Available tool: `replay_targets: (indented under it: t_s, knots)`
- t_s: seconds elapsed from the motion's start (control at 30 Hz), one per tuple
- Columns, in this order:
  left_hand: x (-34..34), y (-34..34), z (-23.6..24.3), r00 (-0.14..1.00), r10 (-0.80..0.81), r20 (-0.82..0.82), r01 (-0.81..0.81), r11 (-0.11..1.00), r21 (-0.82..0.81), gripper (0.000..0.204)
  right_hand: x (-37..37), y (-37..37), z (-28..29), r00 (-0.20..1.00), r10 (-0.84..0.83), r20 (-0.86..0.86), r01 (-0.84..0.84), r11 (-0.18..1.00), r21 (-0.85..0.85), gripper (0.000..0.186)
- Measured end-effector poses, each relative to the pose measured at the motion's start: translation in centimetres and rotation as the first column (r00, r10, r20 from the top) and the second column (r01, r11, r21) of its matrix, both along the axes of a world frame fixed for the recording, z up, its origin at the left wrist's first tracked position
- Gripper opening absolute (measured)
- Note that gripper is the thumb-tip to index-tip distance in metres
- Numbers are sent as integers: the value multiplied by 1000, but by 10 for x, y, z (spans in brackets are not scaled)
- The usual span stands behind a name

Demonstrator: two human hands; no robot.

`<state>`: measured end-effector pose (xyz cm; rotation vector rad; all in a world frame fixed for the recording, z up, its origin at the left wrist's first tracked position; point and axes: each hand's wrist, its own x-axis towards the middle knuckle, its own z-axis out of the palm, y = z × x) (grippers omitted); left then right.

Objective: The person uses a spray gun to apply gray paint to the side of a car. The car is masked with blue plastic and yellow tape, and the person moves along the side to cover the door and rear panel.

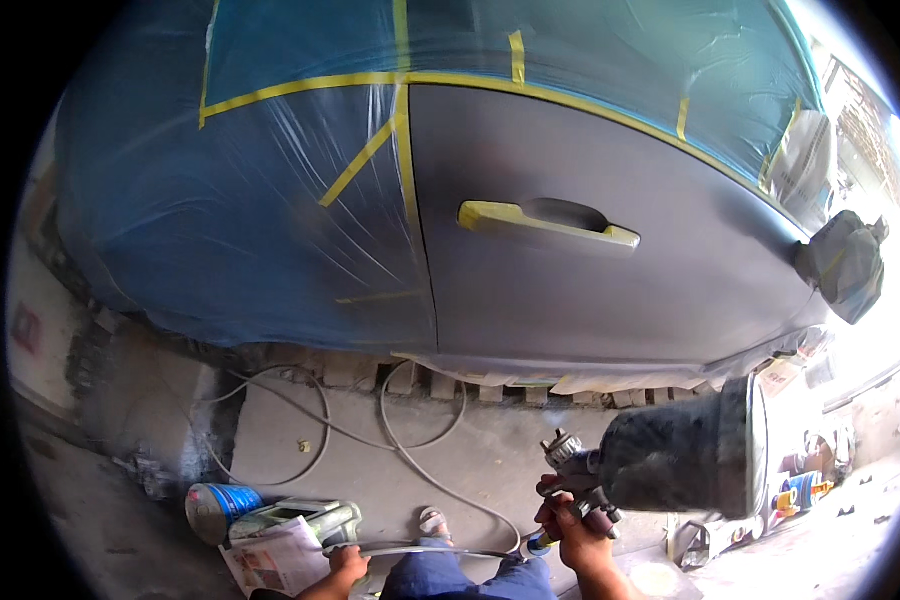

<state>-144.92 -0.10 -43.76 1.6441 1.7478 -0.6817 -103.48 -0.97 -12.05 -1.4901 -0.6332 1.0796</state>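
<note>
Down on the concrete floor [490, 450], at the lower left, a round can [217, 508] with a blue and white label lies on its side; its contents cannot be seen. Just beside it a pale green and white jug [305, 520] lies tipped over, resting on a sheet of newspaper [280, 565] with reddish print. Far left, a small red sign [25, 327] hangs on the pale wall. At the right edge, a few small blue and orange containers [800, 492] stand together in the bright light, too small to tell more.

The right hand [573, 530] is raised at the lower middle, its fingers clenched around the grip of a spray gun [580, 475]. The gun's big dark cup [685, 455], speckled with paint, sits on top and tilts to the right; nothing of its inside shows. The gun is held low, well apart from the grey car door [590, 300] in front.

The left hand [347, 567] sits low beside the person's blue-trousered knee [450, 578], fingers closed around a pale hose [420, 550] that runs across to the gun and loops over the floor.

The door's handle [545, 225] is wrapped in yellow tape. Blue plastic sheet [260, 210], edged with yellow tape strips [355, 165], covers the rest of the car, and the side mirror [845, 262] is bagged in dark wrap.
</note>
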Motion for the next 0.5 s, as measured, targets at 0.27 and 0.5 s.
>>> replay_targets:
  t_s: [0.27,0.5]
  knots:
    - [-24,-2,-28,998,20,64,-20,1000,2,43,16,-35,48,794,-553,-251,580,813,45,31]
    - [-24,8,-21,997,52,57,-52,999,-1,46,17,-59,54,723,-675,-143,685,728,27,38]
